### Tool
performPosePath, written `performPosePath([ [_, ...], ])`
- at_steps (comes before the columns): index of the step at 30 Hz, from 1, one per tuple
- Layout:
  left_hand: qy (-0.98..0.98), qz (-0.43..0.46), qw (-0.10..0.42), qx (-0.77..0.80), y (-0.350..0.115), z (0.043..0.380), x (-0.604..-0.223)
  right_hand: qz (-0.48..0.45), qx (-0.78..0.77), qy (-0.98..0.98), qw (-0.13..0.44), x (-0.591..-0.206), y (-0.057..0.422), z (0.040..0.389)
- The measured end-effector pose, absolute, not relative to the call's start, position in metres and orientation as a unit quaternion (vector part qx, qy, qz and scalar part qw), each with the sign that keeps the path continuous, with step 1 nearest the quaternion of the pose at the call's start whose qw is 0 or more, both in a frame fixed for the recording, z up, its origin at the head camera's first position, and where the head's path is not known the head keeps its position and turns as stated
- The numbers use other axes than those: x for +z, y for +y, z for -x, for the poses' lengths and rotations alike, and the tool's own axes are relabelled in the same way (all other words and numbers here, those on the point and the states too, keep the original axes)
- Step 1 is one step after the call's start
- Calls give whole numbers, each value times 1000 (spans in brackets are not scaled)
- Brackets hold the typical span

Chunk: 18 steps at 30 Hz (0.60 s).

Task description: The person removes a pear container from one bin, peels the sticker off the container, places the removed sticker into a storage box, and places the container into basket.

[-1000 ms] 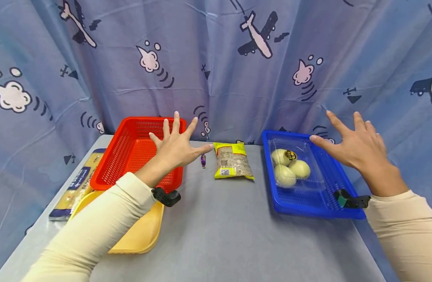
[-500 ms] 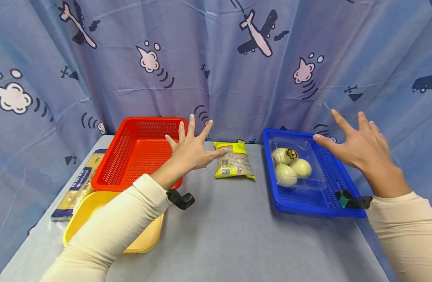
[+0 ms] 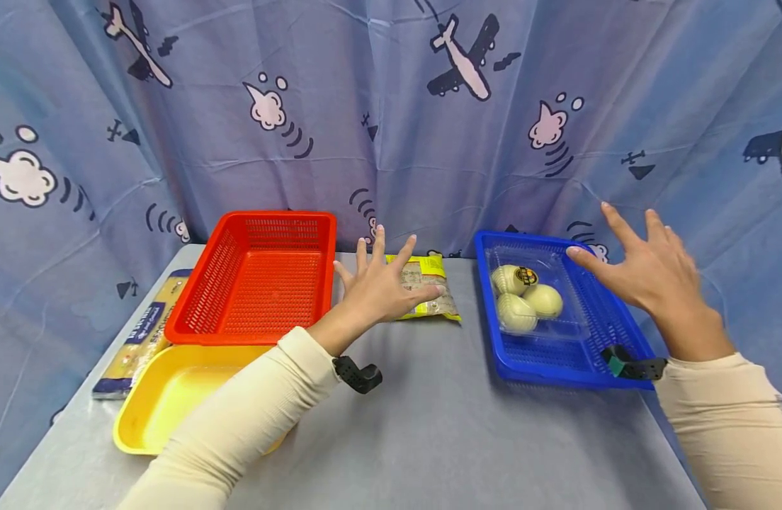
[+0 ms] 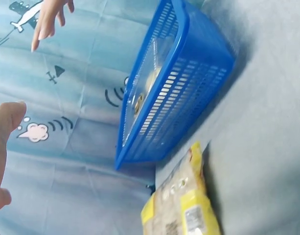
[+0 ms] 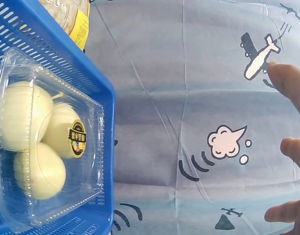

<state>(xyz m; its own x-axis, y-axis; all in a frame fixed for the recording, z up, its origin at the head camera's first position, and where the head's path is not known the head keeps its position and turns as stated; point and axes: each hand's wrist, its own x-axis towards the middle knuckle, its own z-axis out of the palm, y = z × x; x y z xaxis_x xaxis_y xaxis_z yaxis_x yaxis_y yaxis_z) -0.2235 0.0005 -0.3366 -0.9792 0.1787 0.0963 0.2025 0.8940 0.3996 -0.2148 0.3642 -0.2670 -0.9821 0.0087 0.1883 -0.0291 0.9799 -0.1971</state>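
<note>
My left hand (image 3: 381, 289), fingers spread, hovers in front of a yellow-edged plastic bag of greyish food (image 3: 439, 306) and hides much of it. In the left wrist view the bag (image 4: 174, 208) lies apart from the thumb. My right hand (image 3: 652, 273) hangs spread above the right side of a blue basket (image 3: 512, 370), touching nothing. Inside that basket sits a clear plastic box (image 5: 86, 181) with three pale round fruits (image 5: 39, 171), one bearing a black and gold sticker.
A red basket (image 3: 257, 297) stands at the back left, with a yellow tray (image 3: 139, 418) in front of it. A long tan and blue package (image 3: 142, 333) lies along the table's left edge. A patterned curtain (image 3: 378, 106) hangs behind the table (image 3: 429, 425).
My left hand has moved right, from beside the red basket to in front of the bag, still spread. The right hand has barely moved. The small purple wrapped item is now hidden.
</note>
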Motion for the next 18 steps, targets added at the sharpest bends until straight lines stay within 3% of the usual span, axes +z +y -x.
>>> performPosePath([
  [18,-962,127,-9,-240,44,214,-358,7,122,-989,88,-289,378,216],
])
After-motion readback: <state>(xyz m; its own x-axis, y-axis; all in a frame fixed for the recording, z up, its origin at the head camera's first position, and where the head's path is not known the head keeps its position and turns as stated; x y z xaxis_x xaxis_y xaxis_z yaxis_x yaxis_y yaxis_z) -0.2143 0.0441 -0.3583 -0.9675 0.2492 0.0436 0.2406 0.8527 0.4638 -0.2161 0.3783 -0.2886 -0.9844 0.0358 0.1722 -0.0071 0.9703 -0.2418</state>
